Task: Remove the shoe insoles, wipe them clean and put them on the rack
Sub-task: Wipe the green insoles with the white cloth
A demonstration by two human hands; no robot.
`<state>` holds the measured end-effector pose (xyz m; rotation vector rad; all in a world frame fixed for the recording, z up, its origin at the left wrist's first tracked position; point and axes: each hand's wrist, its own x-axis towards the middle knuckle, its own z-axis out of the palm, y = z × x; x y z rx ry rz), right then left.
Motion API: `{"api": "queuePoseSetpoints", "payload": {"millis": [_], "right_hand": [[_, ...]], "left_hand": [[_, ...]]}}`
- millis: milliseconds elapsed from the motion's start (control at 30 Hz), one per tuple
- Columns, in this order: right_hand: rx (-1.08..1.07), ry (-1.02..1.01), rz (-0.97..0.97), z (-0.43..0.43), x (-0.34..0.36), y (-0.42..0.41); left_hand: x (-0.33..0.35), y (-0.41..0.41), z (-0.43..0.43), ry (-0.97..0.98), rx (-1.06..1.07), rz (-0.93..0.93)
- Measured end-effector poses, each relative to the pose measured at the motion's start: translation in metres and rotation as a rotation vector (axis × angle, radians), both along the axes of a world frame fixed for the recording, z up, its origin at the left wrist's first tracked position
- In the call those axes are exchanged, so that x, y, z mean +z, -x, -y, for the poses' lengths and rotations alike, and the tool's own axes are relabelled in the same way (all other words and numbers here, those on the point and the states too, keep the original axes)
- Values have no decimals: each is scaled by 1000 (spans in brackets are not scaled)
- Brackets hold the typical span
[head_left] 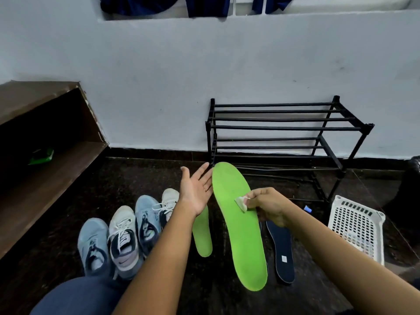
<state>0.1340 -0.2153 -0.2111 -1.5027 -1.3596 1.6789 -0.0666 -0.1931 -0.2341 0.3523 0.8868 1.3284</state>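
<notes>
Head view: green insole point(238, 223) raised mid-frame, toe to 12 o'clock; I judge wiping underway.
Right hand point(268, 206): pinches wipe point(241, 203) against it.
Left hand point(196, 192): fingers straight, steadying its 10 o'clock edge.
Rack point(281, 133): 1 o'clock, its destination.

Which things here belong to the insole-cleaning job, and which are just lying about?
Job: large green insole, wipe pinched by right hand, second green insole, dark insole, four shoes, black rack.
Lying about: white basket, green packet on wooden shelf, dark clothes overhead.
</notes>
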Motion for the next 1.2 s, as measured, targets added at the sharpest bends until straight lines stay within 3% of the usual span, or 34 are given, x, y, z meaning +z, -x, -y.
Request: {"api": "queuePoseSetpoints", "payload": {"millis": [200,500,900,1200], "right_hand": [[-188,87,113,-14,-75,-8],[-244,239,239,-26,-189,11],[-206,203,448,-65,-273,50],[-140,94,568,-78,-298,57]], "left_hand": [[-46,18,2,114,-19,-41],[-152,36,6,390,34,-102],[-243,53,8,590,110,-243],[-264,39,13,618,82,-337]]}}
